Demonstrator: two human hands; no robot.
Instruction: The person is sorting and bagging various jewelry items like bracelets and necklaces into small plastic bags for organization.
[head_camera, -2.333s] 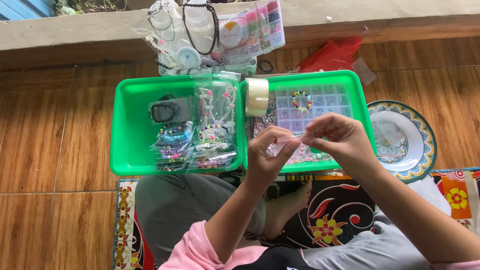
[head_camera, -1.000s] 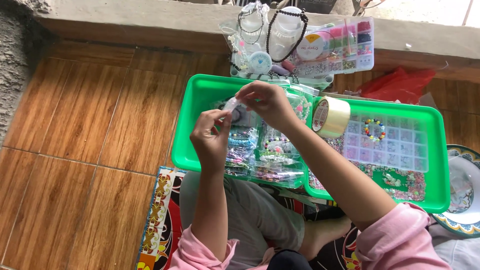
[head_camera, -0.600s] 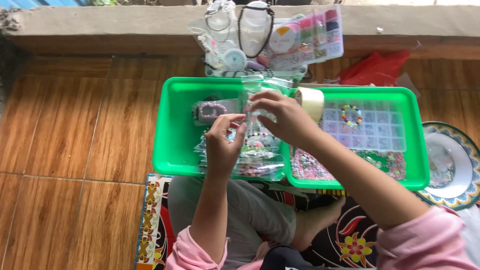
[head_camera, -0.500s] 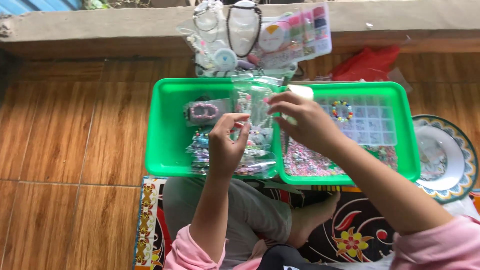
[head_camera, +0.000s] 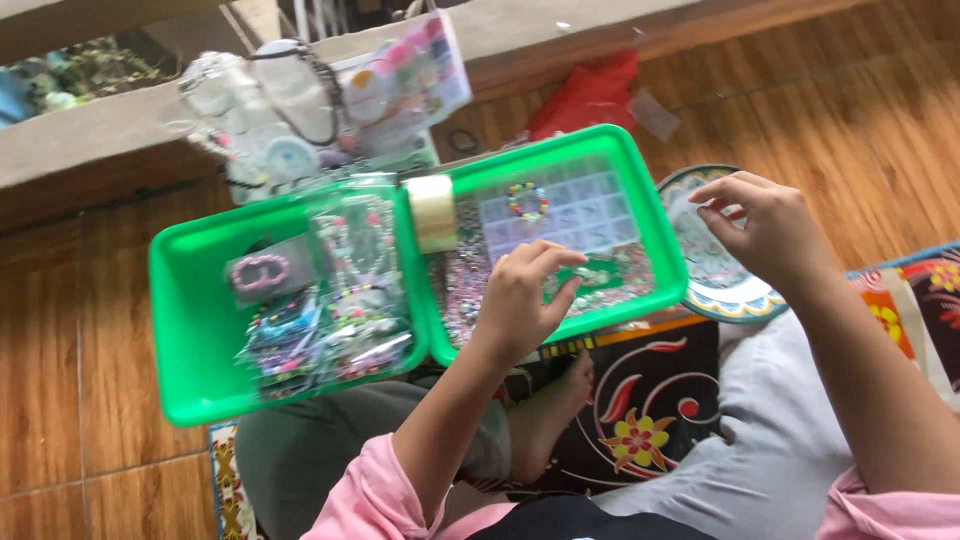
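reaching for a fresh bag, other hand over the beads

right hand (head_camera: 765, 228) is out over the patterned plate (head_camera: 712, 290) at the right, fingers bent and pinching toward the clear plastic bags (head_camera: 705, 235) lying in it; looks like thumb and forefinger are closing on a bag edge, but blur means i cannot tell if it is actually gripped. left hand (head_camera: 525, 300) hovers above the right green tray (head_camera: 655, 205), fingers loosely curled, thumb and fingertips apart, nothing visibly held; it sits over the loose mixed beads (head_camera: 470, 290) near the tray's front edge. hands are well apart.

clear bead organiser (head_camera: 575, 210) lies in the same tray with a multicolour bead bracelet (head_camera: 527, 200) on top of it. tape roll (head_camera: 433, 212) stands on the seam between the two trays. left green tray (head_camera: 185, 330) holds the bagged bracelets (head_camera: 335, 320) in a pile, one pink bracelet in a bag (head_camera: 262, 272) apart from them.

judged step: fetching an empty bag from the plate. next move likely needs one bag separated cleanly from the stack, since thin plastic clings, then both hands brought together over the tray.
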